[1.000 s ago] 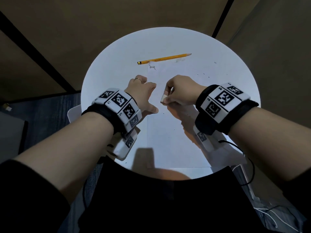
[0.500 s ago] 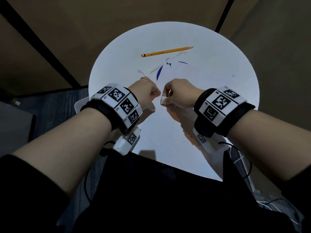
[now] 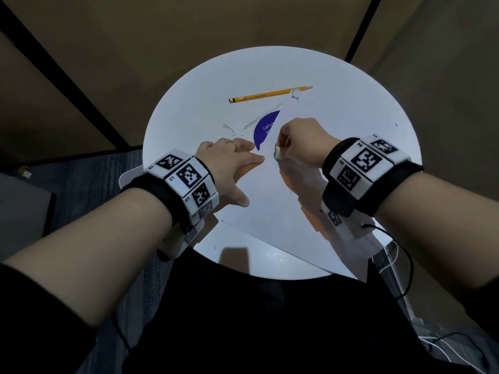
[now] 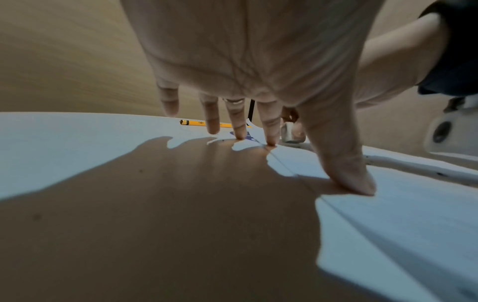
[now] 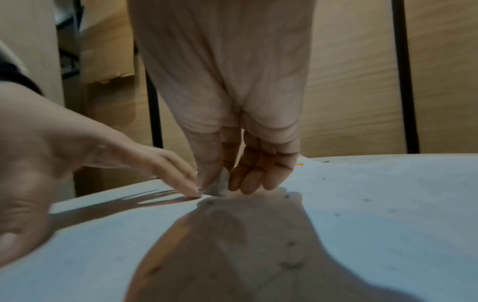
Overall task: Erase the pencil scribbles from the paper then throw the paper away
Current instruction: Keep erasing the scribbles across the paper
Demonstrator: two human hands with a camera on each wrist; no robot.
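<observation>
Paper [image 3: 272, 211] pinned by left hand [image 3: 229, 160]; right hand [image 3: 299, 143] pinches eraser [image 3: 277, 155].

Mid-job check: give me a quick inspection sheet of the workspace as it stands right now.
Surface: round white table, with a purple sticker partly under the sheet.
Job's things: paper lies skewed, near corner past the table edge, far corner torn; eraser on it.
Clutter: yellow pencil beyond the paper; grey eraser crumbs left of the sticker.
Grippers: left hand spread, fingertips pressing at the paper's edge; right hand pinches the eraser.
Cables: black cable from the right wrist unit; white cords at the floor.
Surroundings: brown panelled walls; no bin seen.
</observation>
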